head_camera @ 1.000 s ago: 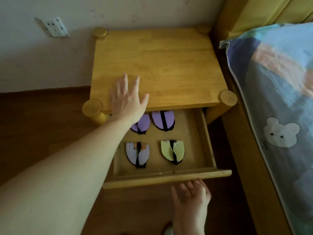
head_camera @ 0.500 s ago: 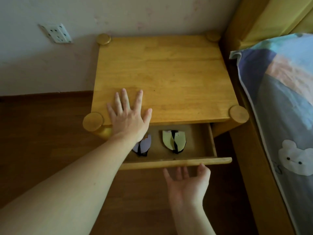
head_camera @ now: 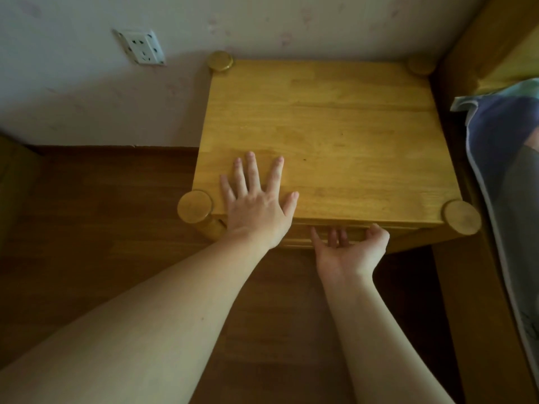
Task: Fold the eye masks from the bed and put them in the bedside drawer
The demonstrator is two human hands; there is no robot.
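The wooden bedside table [head_camera: 335, 135] stands against the wall beside the bed. Its drawer [head_camera: 303, 239] is pushed in, with only the front panel showing under the tabletop. The eye masks inside are hidden. My left hand [head_camera: 256, 205] lies flat on the front left of the tabletop, fingers spread, holding nothing. My right hand [head_camera: 350, 249] is palm up with its fingertips against the drawer front, fingers apart, nothing in it.
The bed with a patterned cover [head_camera: 507, 176] runs along the right side, with its wooden frame [head_camera: 466, 301] next to the table. A wall socket [head_camera: 141, 48] sits on the wall at the left. Dark wooden floor [head_camera: 102, 228] lies below and left of the table.
The drawer went from wide open, with folded masks showing, to pushed in. My right hand followed its front edge inward. My left hand stayed on the tabletop.
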